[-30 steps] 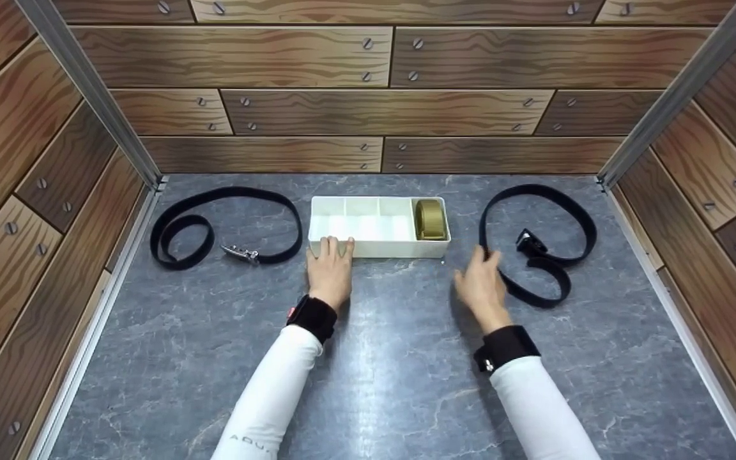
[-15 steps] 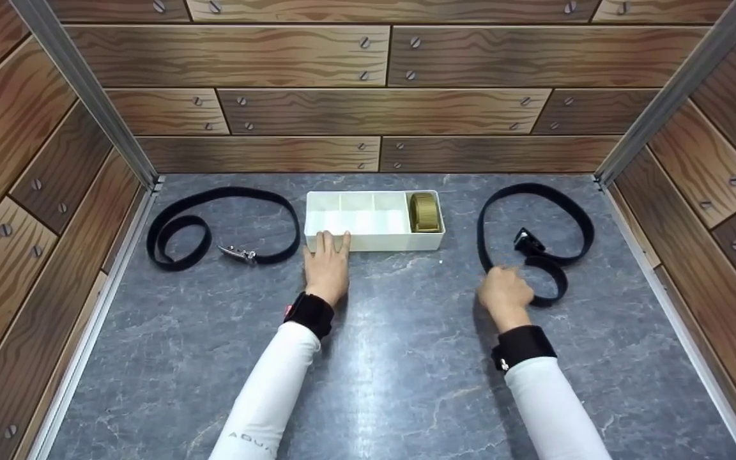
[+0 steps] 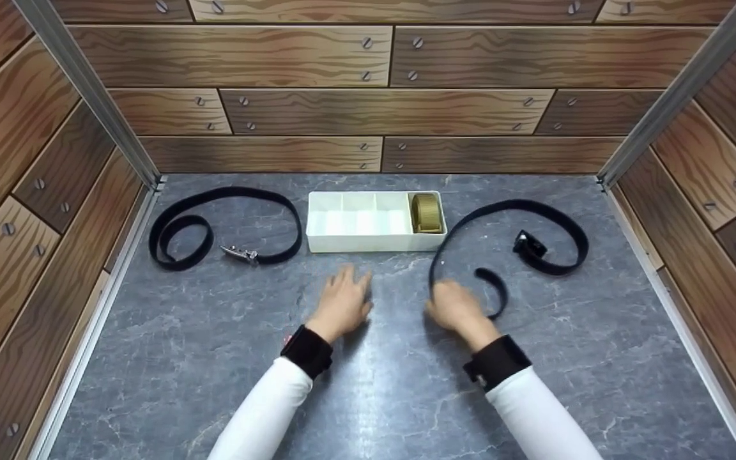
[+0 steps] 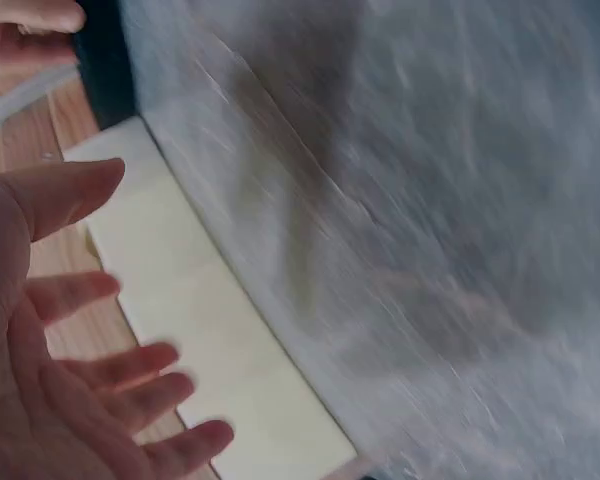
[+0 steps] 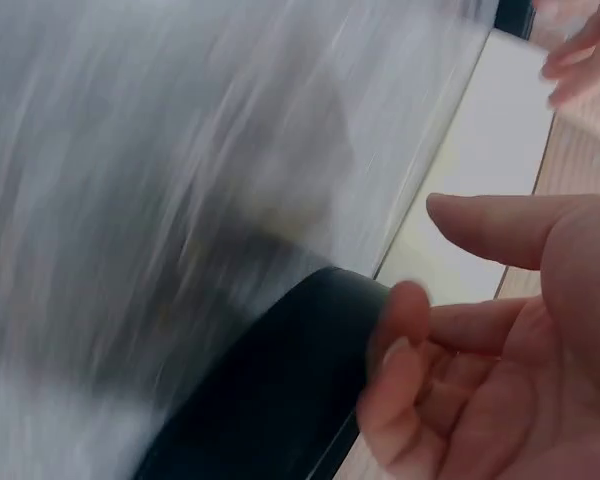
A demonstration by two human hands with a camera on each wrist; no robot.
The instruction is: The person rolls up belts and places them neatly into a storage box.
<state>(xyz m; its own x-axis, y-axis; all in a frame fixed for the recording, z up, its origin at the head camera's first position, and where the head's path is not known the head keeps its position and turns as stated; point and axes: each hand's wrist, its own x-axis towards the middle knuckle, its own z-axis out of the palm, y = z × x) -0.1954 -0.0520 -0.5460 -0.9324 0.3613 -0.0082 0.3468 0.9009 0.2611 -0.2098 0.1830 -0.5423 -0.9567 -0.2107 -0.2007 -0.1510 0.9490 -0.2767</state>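
My right hand holds a black belt by its near side, right of the white box. In the right wrist view, its fingers curl at the edge of the belt, with the thumb apart. The belt's black buckle and its curled free end lie on the floor. My left hand hovers in front of the white compartment box, fingers loosely spread and holding nothing. The box's rightmost compartment holds a rolled olive webbing belt.
Another black belt, with a silver buckle, lies loosely looped left of the box. Wood-patterned panels wall in the grey marbled surface at the back and both sides.
My left hand has come off the box's front and moved back toward me. My right hand has taken hold of the right black belt and pulled its near part leftward, reshaping the loop.
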